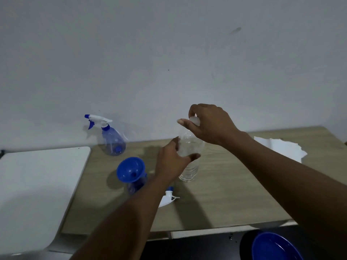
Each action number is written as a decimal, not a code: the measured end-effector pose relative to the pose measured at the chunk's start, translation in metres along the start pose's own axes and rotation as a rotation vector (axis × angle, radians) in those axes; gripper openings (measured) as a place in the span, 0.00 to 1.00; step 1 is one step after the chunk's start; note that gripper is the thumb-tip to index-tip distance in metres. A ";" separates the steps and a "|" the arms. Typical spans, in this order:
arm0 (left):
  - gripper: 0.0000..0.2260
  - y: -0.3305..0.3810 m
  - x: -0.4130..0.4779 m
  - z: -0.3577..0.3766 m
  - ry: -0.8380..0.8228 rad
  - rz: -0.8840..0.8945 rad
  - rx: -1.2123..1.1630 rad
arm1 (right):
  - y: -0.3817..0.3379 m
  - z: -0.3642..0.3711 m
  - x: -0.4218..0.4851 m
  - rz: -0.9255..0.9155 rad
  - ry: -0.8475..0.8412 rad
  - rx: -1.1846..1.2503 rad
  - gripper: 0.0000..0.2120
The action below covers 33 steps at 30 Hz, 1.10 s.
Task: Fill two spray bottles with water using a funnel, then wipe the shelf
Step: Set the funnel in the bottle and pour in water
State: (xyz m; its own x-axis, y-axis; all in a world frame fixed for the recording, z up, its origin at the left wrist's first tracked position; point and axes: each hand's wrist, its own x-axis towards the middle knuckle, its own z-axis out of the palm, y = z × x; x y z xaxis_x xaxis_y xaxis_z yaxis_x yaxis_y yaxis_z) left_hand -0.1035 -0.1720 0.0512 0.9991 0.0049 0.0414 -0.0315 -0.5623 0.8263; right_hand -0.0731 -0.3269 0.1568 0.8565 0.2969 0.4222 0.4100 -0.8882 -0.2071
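Note:
A clear plastic water bottle (188,171) stands upright on the wooden shelf (234,184). My left hand (171,162) grips its middle. My right hand (208,122) pinches the white cap (194,120) at its top. A blue funnel (130,168) sits in the neck of a blue spray bottle (134,186) to the left, partly hidden by my left forearm. A second blue spray bottle (112,141) with its white and blue trigger head on stands by the wall. A loose trigger head (169,197) lies on the shelf under my left forearm.
A white board (37,184) lies to the left of the shelf. A crumpled white paper or cloth (281,147) rests at the shelf's back right. A blue bowl (274,246) sits below the front edge at lower right. A grey wall rises behind.

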 end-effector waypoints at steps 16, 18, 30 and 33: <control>0.39 -0.002 -0.004 -0.007 -0.148 0.043 0.042 | -0.007 -0.047 0.012 0.041 -0.427 -0.168 0.23; 0.37 -0.004 -0.004 -0.007 -0.148 0.048 0.042 | -0.007 -0.049 0.013 0.031 -0.489 -0.074 0.16; 0.36 -0.004 -0.004 -0.008 -0.144 0.020 -0.038 | 0.040 -0.045 -0.018 0.246 -0.071 0.287 0.15; 0.37 -0.006 -0.005 -0.004 -0.122 0.020 -0.051 | 0.067 0.019 -0.067 0.497 -0.217 0.225 0.18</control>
State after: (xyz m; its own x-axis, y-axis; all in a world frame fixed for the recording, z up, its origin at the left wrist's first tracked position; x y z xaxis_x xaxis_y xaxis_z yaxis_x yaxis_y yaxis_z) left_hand -0.1085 -0.1649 0.0482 0.9941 -0.1086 -0.0080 -0.0497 -0.5183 0.8537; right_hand -0.0969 -0.3998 0.0976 0.9979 -0.0500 0.0410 -0.0210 -0.8501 -0.5263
